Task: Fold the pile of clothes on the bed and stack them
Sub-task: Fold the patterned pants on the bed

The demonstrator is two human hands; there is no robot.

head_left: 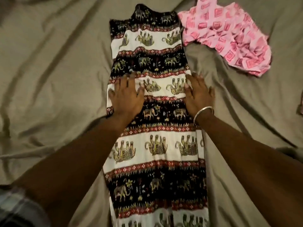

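Note:
A long elephant-print garment (154, 145) in black, white and red bands lies flat as a narrow strip down the middle of the bed, running from the far end to the near edge of view. My left hand (127, 95) presses flat on its left side with fingers spread. My right hand (199, 94), with a silver bangle on the wrist, lies flat along the garment's right edge, partly on the sheet. A crumpled pink patterned garment (229, 38) sits at the upper right, touching the far end of the elephant-print one.
The olive-grey bedsheet (57, 71) is wrinkled all around. A bit of pink cloth (301, 104) shows at the right edge. A plaid sleeve (14, 207) fills the lower left corner.

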